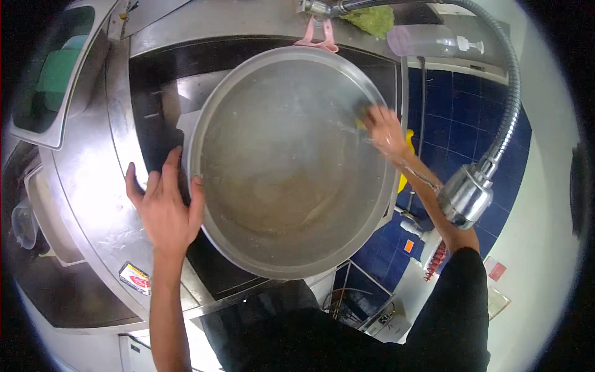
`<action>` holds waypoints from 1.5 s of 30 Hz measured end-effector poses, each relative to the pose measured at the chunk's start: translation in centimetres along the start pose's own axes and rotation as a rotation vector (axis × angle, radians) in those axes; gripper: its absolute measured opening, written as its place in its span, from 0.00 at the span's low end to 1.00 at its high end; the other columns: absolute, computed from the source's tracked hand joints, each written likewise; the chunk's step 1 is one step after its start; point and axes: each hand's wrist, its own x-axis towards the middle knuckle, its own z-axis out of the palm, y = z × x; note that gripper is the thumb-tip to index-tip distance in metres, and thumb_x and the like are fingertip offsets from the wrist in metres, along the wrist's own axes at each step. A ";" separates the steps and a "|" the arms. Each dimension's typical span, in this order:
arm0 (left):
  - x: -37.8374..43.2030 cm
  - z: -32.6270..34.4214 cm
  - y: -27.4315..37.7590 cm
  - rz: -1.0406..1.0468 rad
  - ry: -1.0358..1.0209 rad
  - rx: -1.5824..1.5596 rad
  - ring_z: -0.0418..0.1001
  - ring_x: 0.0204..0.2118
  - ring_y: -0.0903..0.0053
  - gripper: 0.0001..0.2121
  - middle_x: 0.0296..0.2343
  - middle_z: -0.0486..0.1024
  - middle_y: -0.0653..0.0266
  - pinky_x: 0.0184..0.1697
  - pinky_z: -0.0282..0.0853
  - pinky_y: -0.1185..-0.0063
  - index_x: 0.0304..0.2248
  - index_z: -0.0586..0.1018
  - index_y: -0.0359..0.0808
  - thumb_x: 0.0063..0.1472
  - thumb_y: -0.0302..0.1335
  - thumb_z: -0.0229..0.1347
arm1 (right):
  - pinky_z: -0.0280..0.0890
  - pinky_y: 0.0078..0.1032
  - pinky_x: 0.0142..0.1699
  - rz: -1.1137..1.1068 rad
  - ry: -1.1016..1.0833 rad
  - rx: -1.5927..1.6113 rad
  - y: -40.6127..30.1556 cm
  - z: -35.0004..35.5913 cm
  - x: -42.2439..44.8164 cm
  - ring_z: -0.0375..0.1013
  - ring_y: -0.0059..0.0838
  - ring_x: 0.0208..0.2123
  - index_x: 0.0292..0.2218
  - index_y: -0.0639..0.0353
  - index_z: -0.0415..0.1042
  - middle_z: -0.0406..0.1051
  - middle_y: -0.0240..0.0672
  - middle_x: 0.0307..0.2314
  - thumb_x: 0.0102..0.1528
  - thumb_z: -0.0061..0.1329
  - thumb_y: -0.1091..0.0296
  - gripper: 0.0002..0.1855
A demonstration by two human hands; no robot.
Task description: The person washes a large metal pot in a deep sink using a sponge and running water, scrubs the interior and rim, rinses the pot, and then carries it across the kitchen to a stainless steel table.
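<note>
A large round metal pan (288, 167) with a raised rim lies tilted across the sink (153, 79), wet and cloudy inside. My right hand (386, 130) is at the pan's upper right inner wall, blurred by motion. Its fingers close on what looks like a scouring sponge (360, 122), dark with a bit of yellow and mostly hidden. Water runs along my right wrist. My left hand (169, 204) is spread at the pan's left side, thumb touching the rim and the other fingers apart over the sink's edge.
A sprayer head (466, 197) hangs from a flexible metal hose over my right forearm. Behind the pan are a pink clip (320, 35), a green scrubbing cloth (372, 21) and a pump bottle (425, 42). A metal container (60, 118) stands left; a small printed packet (135, 278) lies on the counter.
</note>
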 end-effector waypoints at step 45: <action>0.0 0.1 0.0 0.054 -0.073 0.085 0.72 0.30 0.72 0.21 0.23 0.75 0.64 0.65 0.44 0.57 0.50 0.75 0.38 0.57 0.35 0.53 | 0.69 0.40 0.37 0.364 -0.415 1.362 -31.6 0.2 -3.2 0.76 0.48 0.27 0.30 0.63 0.77 0.76 0.49 0.27 0.49 0.55 0.64 0.11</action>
